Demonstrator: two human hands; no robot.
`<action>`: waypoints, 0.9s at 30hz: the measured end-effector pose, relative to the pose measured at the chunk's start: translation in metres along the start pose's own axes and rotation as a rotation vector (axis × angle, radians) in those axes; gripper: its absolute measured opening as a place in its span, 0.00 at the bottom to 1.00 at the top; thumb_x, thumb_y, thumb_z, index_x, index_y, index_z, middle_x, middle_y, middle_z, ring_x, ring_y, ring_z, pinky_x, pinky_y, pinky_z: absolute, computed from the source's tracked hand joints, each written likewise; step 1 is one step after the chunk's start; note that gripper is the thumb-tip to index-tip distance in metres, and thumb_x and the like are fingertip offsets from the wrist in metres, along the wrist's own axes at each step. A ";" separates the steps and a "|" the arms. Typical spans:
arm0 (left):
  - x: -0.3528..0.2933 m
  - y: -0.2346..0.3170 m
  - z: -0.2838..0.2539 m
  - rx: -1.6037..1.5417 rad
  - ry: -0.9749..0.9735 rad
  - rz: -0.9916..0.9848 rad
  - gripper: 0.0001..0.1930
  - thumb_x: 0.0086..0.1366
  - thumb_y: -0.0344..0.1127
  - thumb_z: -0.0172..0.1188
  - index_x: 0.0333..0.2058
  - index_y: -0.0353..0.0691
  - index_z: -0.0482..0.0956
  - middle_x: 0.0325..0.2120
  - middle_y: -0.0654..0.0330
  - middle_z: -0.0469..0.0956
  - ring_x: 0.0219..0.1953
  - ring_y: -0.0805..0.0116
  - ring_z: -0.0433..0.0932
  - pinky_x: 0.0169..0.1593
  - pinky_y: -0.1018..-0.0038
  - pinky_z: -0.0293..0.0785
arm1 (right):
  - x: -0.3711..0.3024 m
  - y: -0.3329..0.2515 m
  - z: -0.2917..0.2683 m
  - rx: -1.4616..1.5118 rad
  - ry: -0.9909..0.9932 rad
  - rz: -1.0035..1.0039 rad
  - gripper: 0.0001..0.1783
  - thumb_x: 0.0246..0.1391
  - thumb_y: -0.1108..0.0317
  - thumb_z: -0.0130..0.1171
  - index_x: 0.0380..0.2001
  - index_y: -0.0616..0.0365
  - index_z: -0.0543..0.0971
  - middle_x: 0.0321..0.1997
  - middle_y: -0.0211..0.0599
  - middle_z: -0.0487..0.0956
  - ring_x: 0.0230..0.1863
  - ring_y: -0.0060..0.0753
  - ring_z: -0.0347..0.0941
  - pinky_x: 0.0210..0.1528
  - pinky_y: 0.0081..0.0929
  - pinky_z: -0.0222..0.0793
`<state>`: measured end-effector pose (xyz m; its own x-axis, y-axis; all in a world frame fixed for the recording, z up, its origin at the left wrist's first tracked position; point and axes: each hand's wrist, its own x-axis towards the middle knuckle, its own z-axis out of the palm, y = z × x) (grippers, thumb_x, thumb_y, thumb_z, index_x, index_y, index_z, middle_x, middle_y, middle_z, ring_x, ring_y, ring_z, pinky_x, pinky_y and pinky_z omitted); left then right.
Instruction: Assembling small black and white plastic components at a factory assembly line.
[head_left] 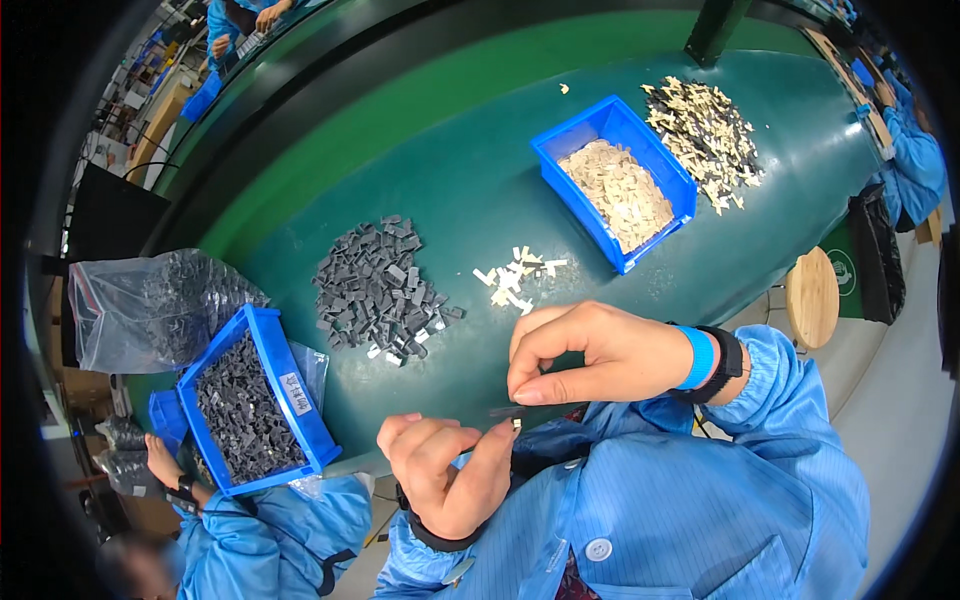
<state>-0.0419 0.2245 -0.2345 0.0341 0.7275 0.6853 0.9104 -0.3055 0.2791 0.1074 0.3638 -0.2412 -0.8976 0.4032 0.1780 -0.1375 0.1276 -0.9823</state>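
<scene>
Close to my body, my left hand (445, 475) pinches a small cream-coloured piece (517, 425) between thumb and fingertip. Just above it, my right hand (600, 352) has thumb and forefinger closed on a small thin dark plastic piece (506, 411). The two pieces are very close together; whether they touch I cannot tell. Beyond my right hand lies a small scatter of cream-coloured pieces (518, 277). A heap of dark grey plastic clips (380, 285) sits on the green table (450, 180), farther off and to the left of it.
A blue bin (545, 155) holds pale pieces, beside a mixed black-and-cream pile (705, 140). At left, another blue bin (325, 440) contains dark parts, next to a clear plastic bag (165, 305). A co-worker's hand (163, 462) is at lower left. A round wooden stool (812, 298) stands right.
</scene>
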 end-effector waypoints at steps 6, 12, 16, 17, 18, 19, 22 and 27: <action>-0.005 -0.002 -0.003 -0.040 -0.036 0.024 0.14 0.37 0.28 0.68 0.27 0.46 0.78 0.25 0.65 0.66 0.29 0.67 0.66 0.37 0.63 0.62 | 0.003 -0.003 0.004 0.085 -0.148 0.189 0.11 0.50 0.63 0.57 0.26 0.61 0.76 0.26 0.31 0.73 0.25 0.21 0.67 0.26 0.22 0.62; 0.005 -0.011 0.001 -0.034 -0.114 -0.073 0.15 0.38 0.31 0.69 0.29 0.43 0.77 0.30 0.64 0.68 0.33 0.66 0.68 0.38 0.67 0.62 | 0.000 0.002 0.007 0.023 -0.057 0.062 0.09 0.48 0.66 0.57 0.23 0.60 0.74 0.25 0.32 0.71 0.26 0.27 0.67 0.28 0.26 0.62; 0.009 -0.034 0.013 0.172 -0.163 -0.245 0.18 0.38 0.28 0.68 0.33 0.38 0.76 0.29 0.57 0.68 0.33 0.58 0.68 0.37 0.67 0.63 | 0.004 0.007 0.005 -0.479 0.364 -0.140 0.04 0.46 0.72 0.56 0.23 0.59 0.73 0.23 0.37 0.70 0.28 0.41 0.67 0.32 0.32 0.62; 0.011 -0.039 0.016 0.196 -0.186 -0.282 0.18 0.38 0.27 0.67 0.34 0.39 0.77 0.31 0.57 0.69 0.35 0.59 0.69 0.38 0.68 0.63 | 0.002 0.007 0.004 -0.449 0.410 -0.131 0.04 0.45 0.72 0.57 0.23 0.60 0.73 0.23 0.37 0.71 0.28 0.39 0.67 0.31 0.31 0.62; 0.012 -0.043 0.022 0.198 -0.185 -0.288 0.18 0.38 0.27 0.67 0.34 0.39 0.77 0.31 0.57 0.69 0.35 0.59 0.69 0.38 0.68 0.63 | 0.000 0.008 0.004 -0.419 0.456 -0.122 0.03 0.45 0.73 0.58 0.23 0.60 0.74 0.24 0.36 0.71 0.28 0.38 0.67 0.31 0.29 0.62; 0.013 -0.047 0.028 0.214 -0.233 -0.274 0.18 0.39 0.26 0.66 0.34 0.39 0.77 0.31 0.58 0.69 0.35 0.60 0.69 0.39 0.68 0.63 | 0.000 0.008 0.004 -0.418 0.448 -0.126 0.03 0.45 0.73 0.58 0.23 0.60 0.74 0.24 0.36 0.71 0.28 0.38 0.67 0.31 0.29 0.62; 0.017 -0.054 0.045 0.249 -0.291 -0.233 0.15 0.40 0.26 0.63 0.32 0.40 0.78 0.30 0.60 0.69 0.35 0.62 0.68 0.38 0.68 0.61 | -0.002 0.006 0.005 -0.402 0.463 -0.107 0.03 0.44 0.75 0.59 0.24 0.61 0.75 0.24 0.36 0.73 0.28 0.35 0.68 0.31 0.27 0.63; 0.009 -0.067 0.059 0.389 -0.347 -0.172 0.08 0.44 0.28 0.61 0.28 0.39 0.78 0.27 0.60 0.70 0.33 0.63 0.69 0.36 0.69 0.61 | -0.007 0.006 0.001 -0.407 0.513 -0.084 0.04 0.43 0.76 0.60 0.26 0.61 0.76 0.26 0.36 0.73 0.30 0.32 0.70 0.32 0.25 0.64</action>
<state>-0.0783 0.2883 -0.2866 -0.0549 0.9271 0.3708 0.9979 0.0377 0.0536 0.1121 0.3605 -0.2480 -0.5632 0.7448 0.3579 0.0608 0.4693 -0.8810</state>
